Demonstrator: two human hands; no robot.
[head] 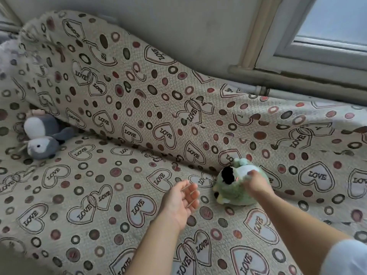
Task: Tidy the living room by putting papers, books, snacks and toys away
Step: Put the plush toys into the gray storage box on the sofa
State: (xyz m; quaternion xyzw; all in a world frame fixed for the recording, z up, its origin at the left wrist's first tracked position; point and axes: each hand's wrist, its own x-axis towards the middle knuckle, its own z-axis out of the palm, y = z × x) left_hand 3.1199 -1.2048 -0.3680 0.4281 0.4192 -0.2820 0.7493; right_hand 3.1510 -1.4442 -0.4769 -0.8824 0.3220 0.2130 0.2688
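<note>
While the right hand (255, 182) is closed on top of a green plush toy (236, 192) at the sofa (123, 197) seat's back crease, the empty left hand (179, 201) is held open alongside, best slid underneath for support.

Sofa cover (123, 205): hearts, dots, "LOVE" print.
Green plush toy (234, 193): on sofa seat by backrest.
Right hand (256, 182): gripping green toy's top.
Left hand (181, 203): spread, empty, beside toy.
Grey plush toy (42, 135): far end of sofa seat.

Soft daylight from the window (333, 22) upper right; hands motion-blurred, edges warped.
</note>
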